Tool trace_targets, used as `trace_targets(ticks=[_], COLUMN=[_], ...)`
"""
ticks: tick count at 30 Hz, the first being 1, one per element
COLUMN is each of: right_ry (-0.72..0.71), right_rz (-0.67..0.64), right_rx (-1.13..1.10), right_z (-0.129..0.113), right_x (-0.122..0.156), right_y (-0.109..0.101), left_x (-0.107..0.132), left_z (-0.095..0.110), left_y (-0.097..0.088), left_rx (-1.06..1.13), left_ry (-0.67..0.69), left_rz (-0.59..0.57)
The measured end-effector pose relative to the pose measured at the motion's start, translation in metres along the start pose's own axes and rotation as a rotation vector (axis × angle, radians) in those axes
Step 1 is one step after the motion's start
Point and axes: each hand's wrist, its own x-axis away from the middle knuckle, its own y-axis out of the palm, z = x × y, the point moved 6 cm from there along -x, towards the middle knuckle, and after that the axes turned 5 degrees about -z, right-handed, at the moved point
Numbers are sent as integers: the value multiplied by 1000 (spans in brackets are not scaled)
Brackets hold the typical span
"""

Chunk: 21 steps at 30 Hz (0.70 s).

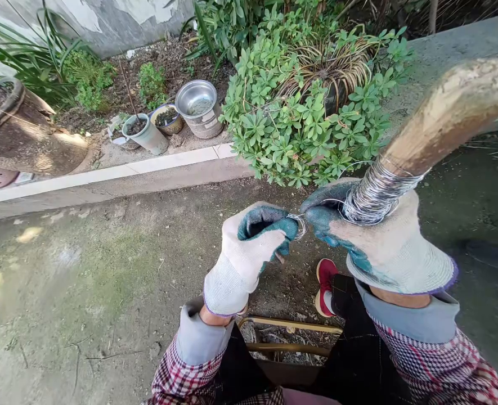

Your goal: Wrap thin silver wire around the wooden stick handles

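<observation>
My left hand (259, 236), in a white work glove with green-coated fingers, pinches a small loop of thin silvery wire (300, 226). Close beside it, my right hand (371, 242) wears a matching glove and is closed around the lower end of a thick wooden stick (451, 112). Many turns of wire (377, 191) are wound about that end. The right fingertips meet the wire loop between both hands. A loose strand arcs over the right glove. The stick slants up to the right edge of the view, and its lowest tip is hidden in the glove.
A low tiled ledge (164, 167) borders a planting bed with a metal pot (200, 107), small planters and a large tilted pot (25, 126). A leafy bush (269, 112) overhangs it. Below are dirt ground (105, 292), a red shoe (325, 284) and a yellowish metal frame (291, 322) between my legs.
</observation>
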Motion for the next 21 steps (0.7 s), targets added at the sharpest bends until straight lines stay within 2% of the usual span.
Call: trace_targets(ticks=[6,12,16,21], right_ry=[76,141,170,180], right_rz=[-103,-245,-248,-227], right_rx=[-38,-59,-55,-203], right_z=[5,17,19,12], right_x=[-5,-9,-12,-9], right_y=[4,8,8,11], left_x=[0,-4,-9,-11], left_z=[0,-13,-16,-14], left_y=[0,2,3,2], left_rx=[2,32,88,80], left_ry=[-35,-100,-76,-90], left_rz=[-47,-171,-210,-204])
